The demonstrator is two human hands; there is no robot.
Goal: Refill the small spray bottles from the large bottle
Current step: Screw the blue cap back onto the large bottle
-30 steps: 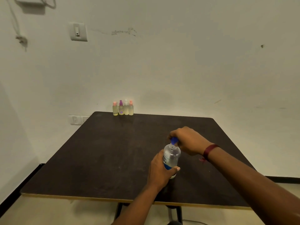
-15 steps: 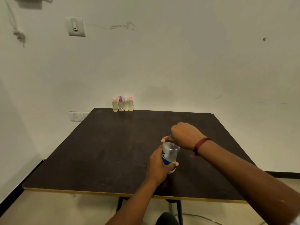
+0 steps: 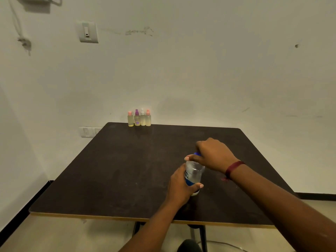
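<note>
The large clear bottle (image 3: pixel 194 172) with a blue label band stands upright on the dark table (image 3: pixel 118 170), near its front edge. My left hand (image 3: pixel 179 186) wraps around the lower body of the bottle. My right hand (image 3: pixel 211 153) covers the top and its fingers close on the blue cap (image 3: pixel 197 153), of which only a sliver shows. Several small spray bottles (image 3: pixel 139 118) with pink, purple and white tops stand in a tight row at the table's far edge against the wall; they hold pale yellowish liquid.
The table has a light wooden rim (image 3: pixel 109 217) and dark legs below. A wall switch (image 3: pixel 87 31) and low sockets (image 3: pixel 87 132) are on the white wall behind. A cable (image 3: pixel 223 244) lies on the floor under the table.
My right hand has shifted around the blue cap, hiding more of it. The left hand keeps its hold on the bottle, which stays in place on the table.
</note>
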